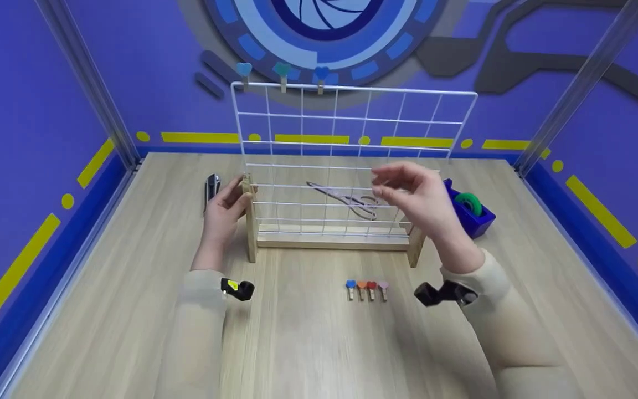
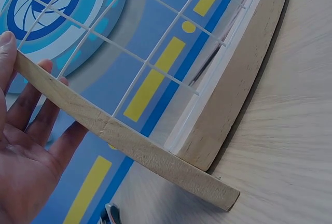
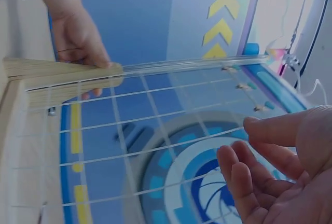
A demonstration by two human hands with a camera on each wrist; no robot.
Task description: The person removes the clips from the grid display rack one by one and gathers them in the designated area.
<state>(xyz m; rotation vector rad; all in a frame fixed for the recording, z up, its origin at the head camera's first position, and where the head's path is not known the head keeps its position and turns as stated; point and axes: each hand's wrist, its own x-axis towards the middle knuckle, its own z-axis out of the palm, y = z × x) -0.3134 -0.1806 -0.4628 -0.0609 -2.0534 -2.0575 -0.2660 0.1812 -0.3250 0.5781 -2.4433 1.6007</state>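
Here, the one container is a blue tape dispenser (image 1: 474, 213) just right of the right hand (image 1: 418, 199), with a green roll (image 1: 468, 203) seated in it. The left hand (image 1: 224, 210) holds the left wooden post (image 1: 250, 219) of the wire grid rack (image 1: 346, 155), its fingers fairly straight against the wood. The right hand hovers empty before the grid, fingers loosely curled. Three heart pegs (image 1: 283, 75) sit on the rack's top wire, above the hands. Four more pegs (image 1: 366, 289) lie on the wooden table (image 1: 308, 343) between the forearms. Scissors (image 1: 346, 199) lie behind the grid. Blue walls surround the table.
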